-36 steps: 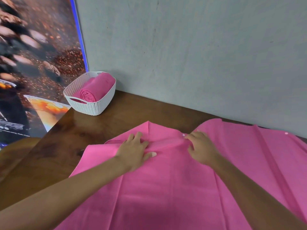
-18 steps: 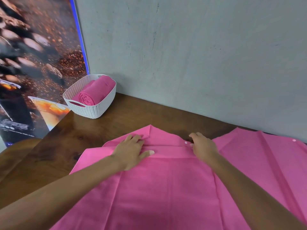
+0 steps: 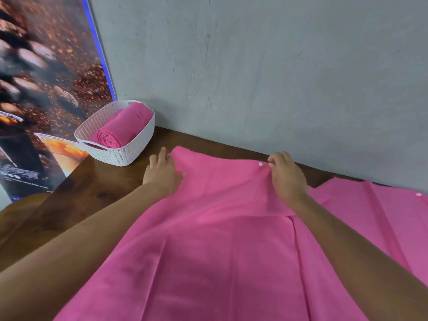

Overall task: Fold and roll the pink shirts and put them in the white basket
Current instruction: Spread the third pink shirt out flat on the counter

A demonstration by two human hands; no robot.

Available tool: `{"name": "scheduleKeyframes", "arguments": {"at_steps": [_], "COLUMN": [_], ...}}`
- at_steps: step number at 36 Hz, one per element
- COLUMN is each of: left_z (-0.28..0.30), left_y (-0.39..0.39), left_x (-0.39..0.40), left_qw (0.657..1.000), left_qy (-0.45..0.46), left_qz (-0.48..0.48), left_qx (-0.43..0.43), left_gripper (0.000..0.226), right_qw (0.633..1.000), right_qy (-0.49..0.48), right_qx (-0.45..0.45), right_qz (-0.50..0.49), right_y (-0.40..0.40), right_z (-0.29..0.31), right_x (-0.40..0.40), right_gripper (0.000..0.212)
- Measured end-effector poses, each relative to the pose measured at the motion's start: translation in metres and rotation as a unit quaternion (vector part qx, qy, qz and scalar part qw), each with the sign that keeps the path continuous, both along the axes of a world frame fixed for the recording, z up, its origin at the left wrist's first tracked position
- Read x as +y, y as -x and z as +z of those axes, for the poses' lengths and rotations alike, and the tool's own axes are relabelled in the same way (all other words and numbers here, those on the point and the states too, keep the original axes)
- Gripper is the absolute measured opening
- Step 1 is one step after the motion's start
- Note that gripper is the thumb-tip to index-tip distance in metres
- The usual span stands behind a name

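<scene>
A pink shirt (image 3: pixel 220 239) lies spread flat on the brown table (image 3: pixel 97 188), its far edge near the wall. My left hand (image 3: pixel 163 173) rests flat with straight fingers on the shirt's far left corner. My right hand (image 3: pixel 287 177) pinches the far edge of the shirt beside a white button (image 3: pixel 260 164). The white basket (image 3: pixel 139 144) stands at the table's far left corner. One rolled pink shirt (image 3: pixel 122 128) lies inside it.
More pink cloth (image 3: pixel 382 214) with another white button lies on the table to the right. A grey wall (image 3: pixel 278 77) runs close behind the table. A dark poster (image 3: pixel 46 77) stands at the left.
Both hands have slid away from me and apart, to the shirt's far edge. The left hand went toward the basket, the right toward the button.
</scene>
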State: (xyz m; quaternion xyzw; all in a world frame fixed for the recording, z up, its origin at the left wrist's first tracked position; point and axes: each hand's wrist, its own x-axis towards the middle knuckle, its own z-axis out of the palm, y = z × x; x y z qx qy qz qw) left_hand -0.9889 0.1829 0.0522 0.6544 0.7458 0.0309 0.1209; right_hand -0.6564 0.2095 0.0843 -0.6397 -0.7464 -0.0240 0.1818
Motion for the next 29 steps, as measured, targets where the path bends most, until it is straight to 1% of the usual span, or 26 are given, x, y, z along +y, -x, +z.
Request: {"name": "scheduleKeyframes", "arguments": {"at_steps": [2, 4, 7, 10, 14, 16, 17, 20, 22, 24, 26, 29], "left_z": [-0.003, -0.009, -0.021, -0.031, -0.04, -0.042, -0.042, -0.044, -0.046, -0.046, -0.046, -0.046], "left_y": [-0.01, -0.02, -0.031, -0.034, -0.032, -0.031, -0.03, -0.03, -0.03, -0.029, -0.029, -0.028], "left_x": [-0.001, -0.003, -0.003, 0.002, 0.014, 0.018, 0.02, 0.029, 0.035, 0.042, 0.048, 0.057], "left_qw": [0.999, 0.997, 0.992, 0.986, 0.987, 0.989, 0.989, 0.991, 0.991, 0.991, 0.991, 0.992], "left_qy": [-0.038, -0.064, -0.033, -0.005, -0.003, 0.002, 0.003, 0.003, 0.004, 0.005, 0.005, 0.008], "left_qz": [0.012, -0.031, -0.125, -0.164, -0.154, -0.14, -0.135, -0.12, -0.114, -0.112, -0.111, -0.1], "left_qx": [0.004, 0.003, 0.01, 0.008, 0.043, 0.054, 0.057, 0.063, 0.063, 0.067, 0.072, 0.077], "left_gripper": [0.068, 0.063, 0.065, 0.071, 0.078, 0.079, 0.079, 0.079, 0.08, 0.081, 0.082, 0.083], "right_qw": [1.0, 1.0, 0.999, 0.998, 0.996, 0.993, 0.991, 0.983, 0.98, 0.98, 0.978, 0.974], "right_qy": [-0.009, 0.002, 0.029, 0.031, -0.014, -0.029, -0.029, -0.03, -0.003, 0.056, 0.097, 0.123], "right_qx": [0.027, 0.027, 0.017, -0.02, -0.038, -0.039, -0.032, 0.024, 0.05, 0.054, 0.043, 0.006], "right_qz": [0.007, 0.008, -0.018, -0.043, -0.084, -0.112, -0.128, -0.179, -0.192, -0.184, -0.178, -0.188], "right_y": [0.0, -0.006, -0.023, -0.043, -0.068, -0.079, -0.084, -0.101, -0.113, -0.126, -0.14, -0.16], "right_z": [-0.002, -0.009, -0.024, -0.039, -0.058, -0.068, -0.072, -0.082, -0.086, -0.091, -0.094, -0.095], "right_x": [0.0, -0.004, -0.013, -0.025, -0.049, -0.059, -0.063, -0.067, -0.065, -0.061, -0.055, -0.046], "right_gripper": [0.015, 0.017, 0.015, 0.015, 0.022, 0.03, 0.034, 0.033, 0.039, 0.048, 0.054, 0.061]}}
